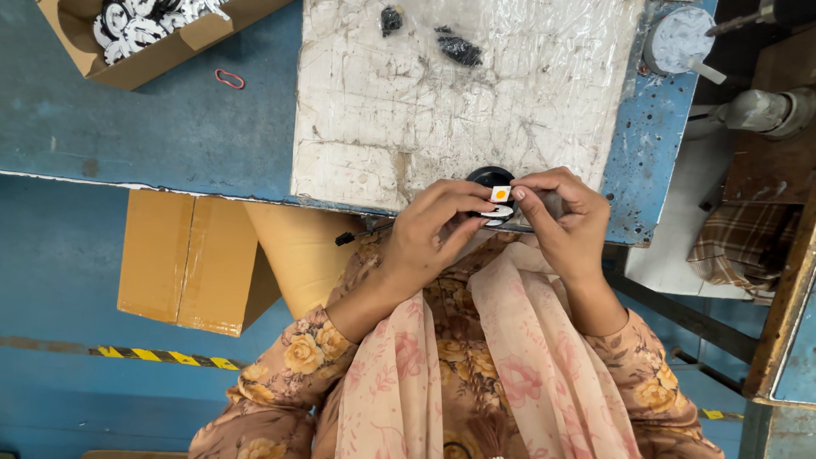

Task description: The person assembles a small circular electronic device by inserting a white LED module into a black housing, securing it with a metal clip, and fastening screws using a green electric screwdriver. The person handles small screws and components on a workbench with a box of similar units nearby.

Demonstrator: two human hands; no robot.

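Pinching a small white tag with an orange dot (501,194) between the fingertips of my left hand (433,229) and my right hand (561,223), I held it just over a round black plastic part (490,178) at the near edge of the white, plastic-wrapped board (408,102). Both hands met there, equally near. Beyond lay the blue worktop (153,127), a red rubber band (229,79) and a cardboard box of black-and-white pieces (140,34).

Your hands had free room over the white board (408,110), with only small black pieces (459,48) lying far up. On your left, the open cardboard box (140,42) and a red rubber band (229,79) stood well apart.
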